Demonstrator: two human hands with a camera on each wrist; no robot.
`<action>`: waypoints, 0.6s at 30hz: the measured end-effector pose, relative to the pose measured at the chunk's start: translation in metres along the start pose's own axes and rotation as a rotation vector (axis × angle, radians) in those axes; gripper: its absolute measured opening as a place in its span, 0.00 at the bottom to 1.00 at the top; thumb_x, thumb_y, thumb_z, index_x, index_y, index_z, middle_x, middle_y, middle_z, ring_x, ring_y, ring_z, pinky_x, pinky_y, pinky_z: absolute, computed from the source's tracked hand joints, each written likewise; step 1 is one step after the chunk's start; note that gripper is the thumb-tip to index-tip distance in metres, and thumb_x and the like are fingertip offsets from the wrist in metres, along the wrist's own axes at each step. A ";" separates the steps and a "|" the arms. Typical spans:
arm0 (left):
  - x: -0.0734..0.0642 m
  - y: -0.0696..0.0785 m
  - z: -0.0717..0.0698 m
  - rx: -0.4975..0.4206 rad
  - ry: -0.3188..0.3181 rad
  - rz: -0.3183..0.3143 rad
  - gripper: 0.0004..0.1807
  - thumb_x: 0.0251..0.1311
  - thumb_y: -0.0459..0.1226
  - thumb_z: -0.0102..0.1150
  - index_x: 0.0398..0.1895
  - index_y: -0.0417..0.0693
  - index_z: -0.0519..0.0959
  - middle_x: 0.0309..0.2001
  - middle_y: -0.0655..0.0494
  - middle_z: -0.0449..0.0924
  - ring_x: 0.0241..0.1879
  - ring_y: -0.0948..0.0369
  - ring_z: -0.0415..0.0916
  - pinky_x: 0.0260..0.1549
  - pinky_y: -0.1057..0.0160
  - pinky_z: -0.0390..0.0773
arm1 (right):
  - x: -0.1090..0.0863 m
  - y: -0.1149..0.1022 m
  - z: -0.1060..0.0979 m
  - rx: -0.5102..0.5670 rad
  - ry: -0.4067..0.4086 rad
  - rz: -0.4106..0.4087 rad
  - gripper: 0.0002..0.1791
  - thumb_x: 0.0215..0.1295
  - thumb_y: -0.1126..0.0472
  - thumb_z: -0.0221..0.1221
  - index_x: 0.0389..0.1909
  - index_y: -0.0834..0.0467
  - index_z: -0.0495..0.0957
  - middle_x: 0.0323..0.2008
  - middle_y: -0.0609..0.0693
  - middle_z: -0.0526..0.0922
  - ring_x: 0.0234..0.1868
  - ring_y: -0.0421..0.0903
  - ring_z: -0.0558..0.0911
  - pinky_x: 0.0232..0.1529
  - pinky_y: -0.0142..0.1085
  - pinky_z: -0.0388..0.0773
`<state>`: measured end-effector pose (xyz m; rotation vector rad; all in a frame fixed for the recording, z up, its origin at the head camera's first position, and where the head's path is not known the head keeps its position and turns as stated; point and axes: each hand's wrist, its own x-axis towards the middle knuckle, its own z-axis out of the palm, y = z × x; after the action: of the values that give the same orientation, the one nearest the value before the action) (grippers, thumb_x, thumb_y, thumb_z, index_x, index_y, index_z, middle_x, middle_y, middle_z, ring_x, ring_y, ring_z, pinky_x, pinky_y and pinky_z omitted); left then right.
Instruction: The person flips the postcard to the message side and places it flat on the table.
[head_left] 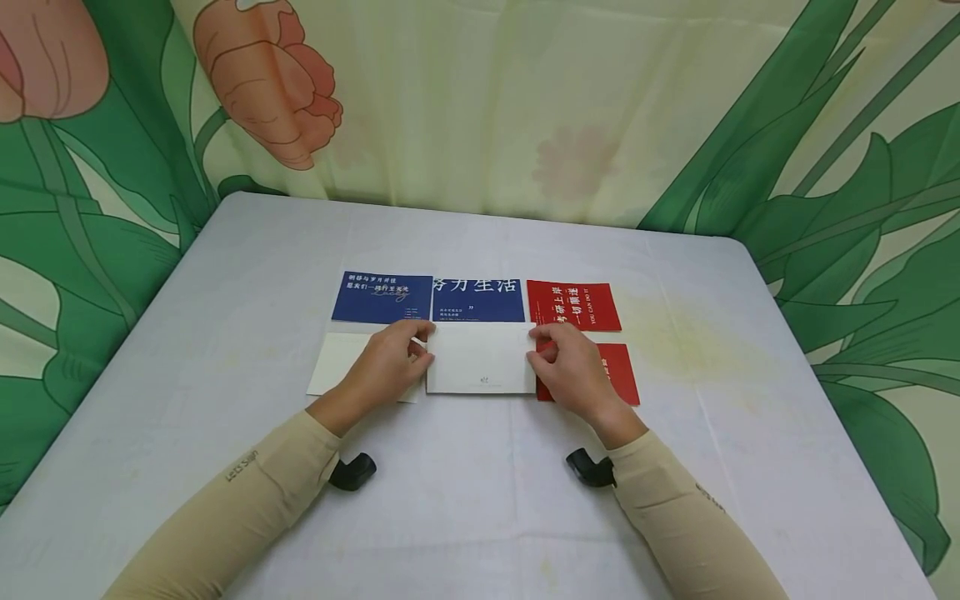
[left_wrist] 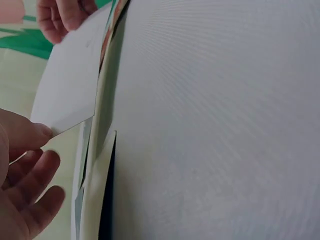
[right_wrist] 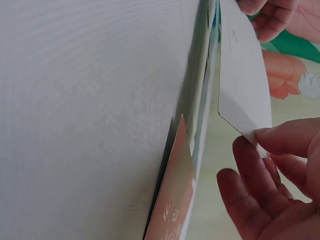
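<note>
Both hands hold a white card (head_left: 482, 358) raised off the table, its pale face with a small mark turned up. My left hand (head_left: 386, 361) pinches its left edge between thumb and fingers. At the opposite edge, my right hand (head_left: 576, 369) pinches it the same way, and the right wrist view shows the thumb (right_wrist: 285, 137) on the card's face. A cream card (head_left: 339, 364) lies partly under the left hand. Beneath the right hand is a red card (head_left: 621, 373), partly hidden.
Behind the held card lie a blue card with white lettering (head_left: 382, 297), another blue card (head_left: 477, 302) and a red card (head_left: 574, 305) in a row. A white cloth covers the table (head_left: 480, 500). A flower-patterned curtain (head_left: 480, 108) hangs behind.
</note>
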<state>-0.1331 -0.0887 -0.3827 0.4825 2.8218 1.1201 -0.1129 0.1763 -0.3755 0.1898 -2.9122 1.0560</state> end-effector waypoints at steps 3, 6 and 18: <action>0.000 -0.001 0.002 0.082 -0.023 0.011 0.24 0.61 0.31 0.67 0.61 0.36 0.76 0.52 0.45 0.80 0.47 0.54 0.80 0.47 0.56 0.79 | 0.000 0.001 0.001 -0.024 -0.016 0.004 0.21 0.62 0.64 0.67 0.56 0.65 0.79 0.43 0.56 0.79 0.36 0.48 0.81 0.35 0.39 0.82; 0.000 -0.002 0.003 0.150 -0.052 0.018 0.27 0.60 0.35 0.69 0.62 0.37 0.76 0.52 0.46 0.80 0.49 0.53 0.78 0.50 0.54 0.77 | 0.000 0.002 0.001 -0.044 -0.045 0.011 0.22 0.61 0.64 0.68 0.55 0.65 0.79 0.39 0.55 0.79 0.36 0.48 0.79 0.35 0.38 0.80; -0.001 -0.006 0.005 0.219 -0.129 0.037 0.30 0.57 0.37 0.72 0.62 0.36 0.76 0.54 0.45 0.80 0.57 0.48 0.73 0.59 0.52 0.71 | 0.003 0.001 0.004 -0.110 -0.165 0.033 0.29 0.58 0.61 0.71 0.59 0.64 0.77 0.35 0.51 0.77 0.36 0.48 0.76 0.34 0.37 0.78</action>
<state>-0.1327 -0.0902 -0.3901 0.6006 2.8443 0.7578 -0.1158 0.1744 -0.3792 0.2373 -3.1208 0.9227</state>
